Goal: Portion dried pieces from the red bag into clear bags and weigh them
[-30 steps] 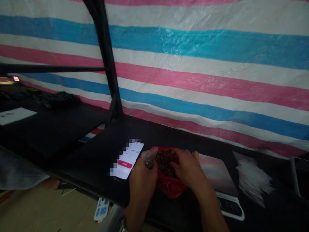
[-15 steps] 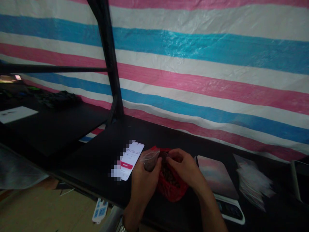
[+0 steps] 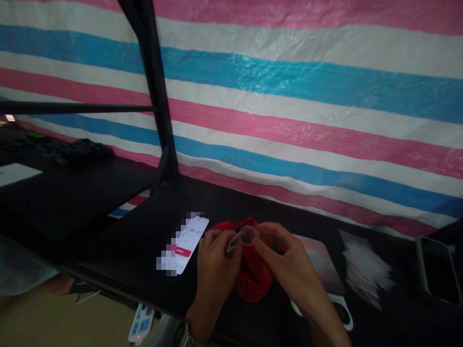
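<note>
My left hand is curled around a small clear plastic bag and holds its mouth up. The thumb and forefinger of my right hand pinch the bag's rim from the right. Both hands hover over a red plastic bag of dark brown bits that lies on the black table. A lit phone showing a timer lies just left of my left hand.
A digital scale with a pinkish top sits right of the red bag. A stack of clear bags and a dark tablet lie further right. A striped tarp backs the table; a black post rises at left.
My right hand has come out of the red bag and now pinches the small clear bag's rim. The clear bag has risen slightly. The view has shifted a little to the right.
</note>
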### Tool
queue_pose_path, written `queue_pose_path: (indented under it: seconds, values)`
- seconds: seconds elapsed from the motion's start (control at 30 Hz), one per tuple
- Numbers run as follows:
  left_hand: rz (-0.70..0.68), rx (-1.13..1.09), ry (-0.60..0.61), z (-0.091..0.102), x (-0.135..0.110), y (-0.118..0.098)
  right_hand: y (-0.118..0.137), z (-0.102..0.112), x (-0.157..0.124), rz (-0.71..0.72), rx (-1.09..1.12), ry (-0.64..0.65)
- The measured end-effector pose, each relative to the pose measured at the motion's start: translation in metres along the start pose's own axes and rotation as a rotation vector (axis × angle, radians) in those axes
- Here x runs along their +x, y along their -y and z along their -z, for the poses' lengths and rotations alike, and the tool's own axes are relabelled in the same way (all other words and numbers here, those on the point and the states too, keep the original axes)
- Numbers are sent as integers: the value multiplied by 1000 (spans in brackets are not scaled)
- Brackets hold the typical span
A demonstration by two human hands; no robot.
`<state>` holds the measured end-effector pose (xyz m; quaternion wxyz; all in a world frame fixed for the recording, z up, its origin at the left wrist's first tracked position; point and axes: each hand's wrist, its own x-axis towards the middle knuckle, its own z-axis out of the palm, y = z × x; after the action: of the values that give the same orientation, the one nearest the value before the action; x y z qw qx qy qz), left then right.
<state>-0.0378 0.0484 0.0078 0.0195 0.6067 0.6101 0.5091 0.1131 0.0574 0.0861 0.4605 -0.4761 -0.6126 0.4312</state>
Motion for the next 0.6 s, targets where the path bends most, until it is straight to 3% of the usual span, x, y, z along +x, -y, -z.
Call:
queue_pose_path:
  seconds: [0.23,0.43,0.6]
  values:
    - [-96,-2,85,-3,0,-10,3,-6,-15,5,-120,-178]
    - [62,-176,275,-3,-4,-24,7,5,-17,-101,93,-241]
    - [60,-229,232,-14,-3,-18,9,11,-16,-115,148,-254]
